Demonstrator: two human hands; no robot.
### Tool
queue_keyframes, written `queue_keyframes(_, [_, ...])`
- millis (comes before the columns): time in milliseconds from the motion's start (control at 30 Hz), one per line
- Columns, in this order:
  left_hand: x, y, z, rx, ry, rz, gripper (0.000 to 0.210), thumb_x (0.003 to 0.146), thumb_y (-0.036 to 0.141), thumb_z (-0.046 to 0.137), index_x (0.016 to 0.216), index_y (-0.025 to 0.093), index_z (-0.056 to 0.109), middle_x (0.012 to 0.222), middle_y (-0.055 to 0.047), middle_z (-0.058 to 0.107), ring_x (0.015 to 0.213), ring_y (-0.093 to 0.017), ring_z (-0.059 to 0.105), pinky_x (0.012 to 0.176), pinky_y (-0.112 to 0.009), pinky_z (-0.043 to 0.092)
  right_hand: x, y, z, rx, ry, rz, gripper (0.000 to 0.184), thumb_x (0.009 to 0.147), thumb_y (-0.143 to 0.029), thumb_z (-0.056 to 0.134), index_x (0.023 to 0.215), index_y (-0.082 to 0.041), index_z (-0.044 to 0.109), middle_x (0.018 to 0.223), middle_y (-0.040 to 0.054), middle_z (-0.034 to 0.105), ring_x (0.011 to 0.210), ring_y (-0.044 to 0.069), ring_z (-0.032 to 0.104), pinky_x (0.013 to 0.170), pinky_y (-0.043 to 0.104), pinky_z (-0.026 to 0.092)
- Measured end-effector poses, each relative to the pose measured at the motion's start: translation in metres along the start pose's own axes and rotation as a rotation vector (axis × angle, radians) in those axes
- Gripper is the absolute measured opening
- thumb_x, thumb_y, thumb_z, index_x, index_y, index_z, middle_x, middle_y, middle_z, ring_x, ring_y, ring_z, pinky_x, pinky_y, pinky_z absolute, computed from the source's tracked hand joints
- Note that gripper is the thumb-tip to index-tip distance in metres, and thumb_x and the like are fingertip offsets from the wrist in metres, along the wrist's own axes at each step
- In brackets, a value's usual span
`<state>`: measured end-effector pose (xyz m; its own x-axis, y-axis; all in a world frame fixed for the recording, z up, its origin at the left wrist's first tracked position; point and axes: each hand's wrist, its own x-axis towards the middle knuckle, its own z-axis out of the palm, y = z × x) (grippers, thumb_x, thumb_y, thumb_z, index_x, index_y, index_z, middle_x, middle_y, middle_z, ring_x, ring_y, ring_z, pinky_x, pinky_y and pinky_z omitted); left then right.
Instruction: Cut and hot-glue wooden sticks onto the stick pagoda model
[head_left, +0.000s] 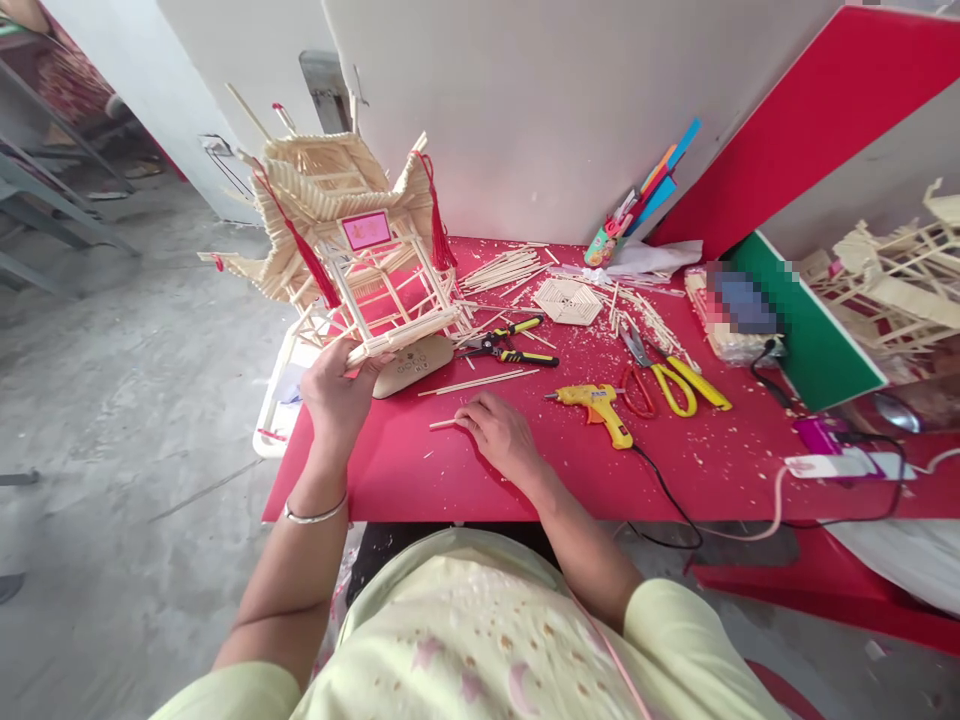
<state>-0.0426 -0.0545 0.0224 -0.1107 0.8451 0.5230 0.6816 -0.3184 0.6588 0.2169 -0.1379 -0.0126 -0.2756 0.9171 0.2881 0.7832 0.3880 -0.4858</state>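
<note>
My left hand [336, 392] is closed on the bottom front edge of a pavilion model [330, 200] made of thin wooden sticks. The model leans back, raised at its front edge, and has red tassels and a small pink plaque [365, 230] on its roof. Partly under it lies a flat beige rounded piece [414, 366] with dark markings. Low over the red table [405, 485], my right hand [496, 432] pinches a short wooden stick [443, 425] that points left. Two longer sticks [478, 382] lie just beyond that hand.
A yellow glue gun [596, 405] with a black cord lies to the right. Behind are yellow-black pliers [517, 342], scissors [667, 382], a hexagonal stick panel [568, 302] and loose sticks [506, 270]. A pen holder [602, 245] stands by the wall; a power strip [832, 466] is far right.
</note>
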Motion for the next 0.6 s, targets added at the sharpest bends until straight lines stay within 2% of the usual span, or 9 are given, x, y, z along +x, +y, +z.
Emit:
queue_keyframes(100, [0.001, 0.007, -0.001, -0.009, 0.071, -0.013, 0.019, 0.089, 0.039, 0.074, 0.091, 0.02, 0.074, 0.076, 0.0, 0.067, 0.073, -0.016, 0.062, 0.068, -0.027, 0.045, 0.0, 0.0, -0.002, 0.007, -0.014, -0.013, 0.016, 0.107, -0.028, 0.058, 0.106, -0.024, 0.074, 0.101, 0.0046, 0.067, 0.094, 0.018, 0.067, 0.077, 0.028, 0.05])
queue_keyframes(233, [0.0, 0.013, -0.003, -0.02, 0.056, 0.001, 0.022, 0.09, 0.041, 0.072, 0.092, 0.019, 0.074, 0.08, -0.001, 0.071, 0.074, -0.016, 0.063, 0.068, -0.027, 0.044, 0.0, 0.001, -0.001, 0.02, -0.044, -0.018, 0.017, 0.107, -0.03, 0.058, 0.105, -0.025, 0.074, 0.101, 0.0048, 0.068, 0.094, 0.019, 0.068, 0.078, 0.028, 0.051])
queue_keyframes(400, [-0.005, 0.014, -0.004, -0.007, 0.066, 0.041, 0.014, 0.089, 0.034, 0.072, 0.084, 0.021, 0.07, 0.078, -0.001, 0.069, 0.074, -0.018, 0.064, 0.069, -0.028, 0.044, -0.001, 0.003, 0.003, 0.036, -0.044, -0.029, 0.02, 0.108, -0.034, 0.055, 0.108, -0.026, 0.074, 0.102, 0.0058, 0.068, 0.095, 0.019, 0.068, 0.081, 0.03, 0.054])
queue_keyframes(600, [-0.015, 0.011, -0.006, 0.005, 0.052, 0.051, 0.002, 0.086, 0.024, 0.071, 0.085, 0.023, 0.071, 0.086, -0.002, 0.075, 0.082, -0.02, 0.068, 0.071, -0.029, 0.047, -0.003, 0.006, 0.007, 0.024, -0.056, -0.045, 0.023, 0.109, -0.033, 0.052, 0.109, -0.026, 0.073, 0.102, 0.006, 0.068, 0.097, 0.02, 0.068, 0.084, 0.031, 0.055])
